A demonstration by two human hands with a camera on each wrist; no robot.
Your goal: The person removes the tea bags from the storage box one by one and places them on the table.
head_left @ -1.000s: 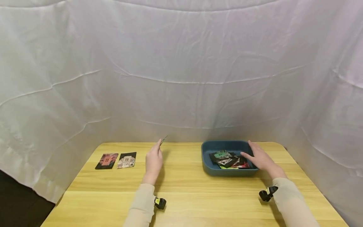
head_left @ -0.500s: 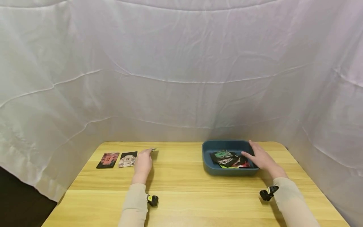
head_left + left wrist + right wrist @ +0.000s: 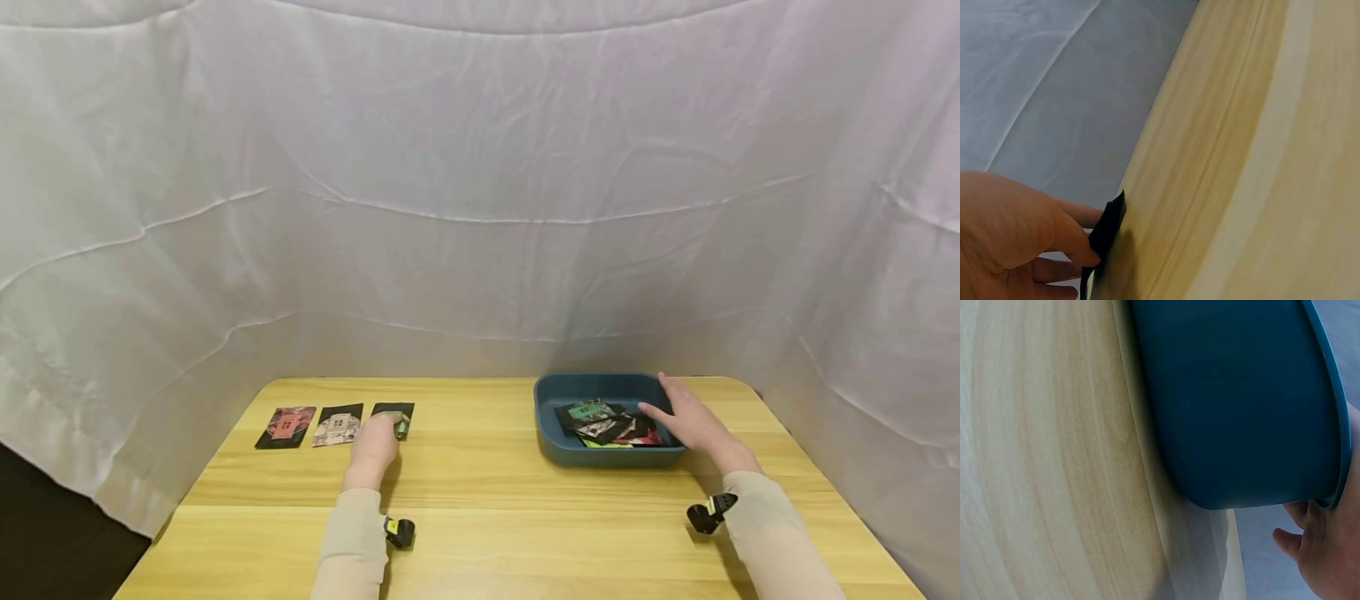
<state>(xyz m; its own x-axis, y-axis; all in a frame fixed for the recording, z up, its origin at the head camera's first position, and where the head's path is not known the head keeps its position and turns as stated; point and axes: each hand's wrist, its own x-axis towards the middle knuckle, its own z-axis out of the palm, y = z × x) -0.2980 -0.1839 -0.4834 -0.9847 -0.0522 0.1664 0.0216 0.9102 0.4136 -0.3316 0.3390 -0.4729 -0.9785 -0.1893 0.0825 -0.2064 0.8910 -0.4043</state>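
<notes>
My left hand [image 3: 372, 443] is low over the left part of the wooden table, pinching a small flat black packet [image 3: 404, 409] with a green label. In the left wrist view, thumb and fingers grip that packet's dark edge at the tabletop. Left of it lie two similar packets, one with a pale label [image 3: 337, 426] and one with a red label [image 3: 285, 427]. My right hand [image 3: 693, 423] holds the right rim of a blue plastic tub [image 3: 611, 455], thumb over the inside and fingers outside. Several packets [image 3: 600, 419] lie loosely heaped in the tub.
The wooden table [image 3: 480, 533] reaches back to a pale fabric curtain [image 3: 465, 275], which also hangs along both sides. A small black camera is strapped on each sleeve. One lime-green packet edge [image 3: 606, 445] shows beneath the heap.
My left hand has moved left and down with the green-labelled packet, which now lies against the table beside the pale-labelled one. The right hand and tub stay in place.
</notes>
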